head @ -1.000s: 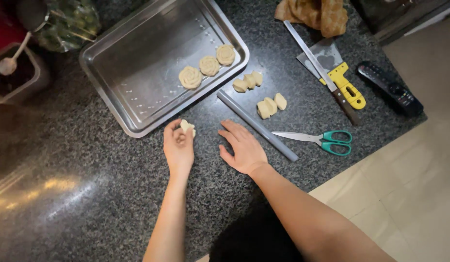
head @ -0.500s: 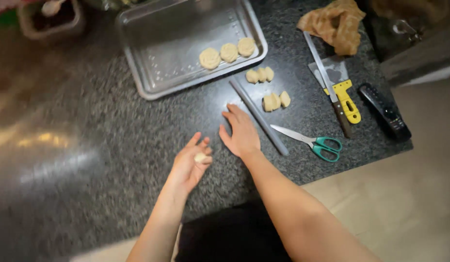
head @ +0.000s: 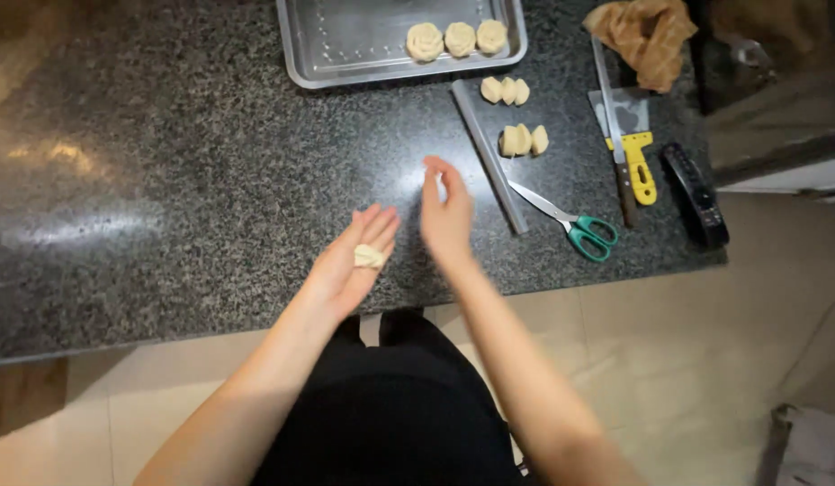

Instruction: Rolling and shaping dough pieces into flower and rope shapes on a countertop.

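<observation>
My left hand (head: 350, 261) lies palm up over the front edge of the dark granite counter (head: 184, 162), with a small pale lump of dough (head: 369, 256) resting on its fingers. Just to its right my right hand (head: 446, 214) is raised on edge, fingers together and empty, a short gap from the left. A metal baking tray (head: 345, 56) at the back holds three shaped dough rounds (head: 457, 38). Cut dough pieces (head: 506, 90) and a second group of dough pieces (head: 523, 140) lie beside a thin grey rod (head: 488, 155).
Green-handled scissors (head: 575, 223) lie right of the rod. Further right are a long knife (head: 613, 126), a yellow-handled scraper (head: 635, 144), a black remote-like device (head: 696, 196) and a crumpled brown paper bag (head: 647, 34). The counter edge runs under my forearms; pale floor lies below.
My left hand lifted the dough lump off the counter and turned palm up near the edge. My right hand rose from flat on the counter and now stands on edge beside it.
</observation>
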